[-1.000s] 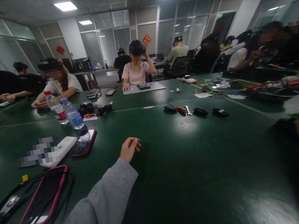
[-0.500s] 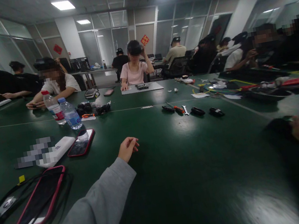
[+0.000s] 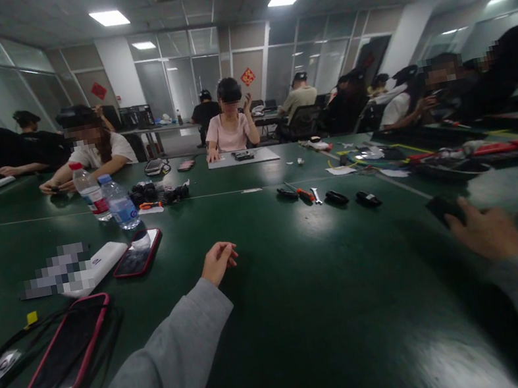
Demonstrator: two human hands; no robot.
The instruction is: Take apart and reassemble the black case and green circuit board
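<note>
My left hand (image 3: 219,262) rests on the green table (image 3: 311,318) with fingers loosely curled and thumb close to the index finger. Nothing shows in it. At the right, my right hand (image 3: 489,230) is closed on a flat black object (image 3: 442,210), whose kind I cannot make out and which is partly covered by the fingers. Ahead, between the hands, lie a screwdriver (image 3: 305,194) with an orange handle, a small wrench (image 3: 316,196) and several black oval pieces (image 3: 336,197).
Two phones (image 3: 69,351) (image 3: 139,253), a white power bank (image 3: 96,268) and black cables lie left. Two water bottles (image 3: 119,202) (image 3: 89,192) stand beyond. Wires and red parts (image 3: 511,147) lie right, near a clear plastic bag (image 3: 512,184). Several people sit around.
My right hand has moved left and inward with the black object. My left hand keeps its curled pose. The person opposite has lowered a raised hand slightly away from the head.
</note>
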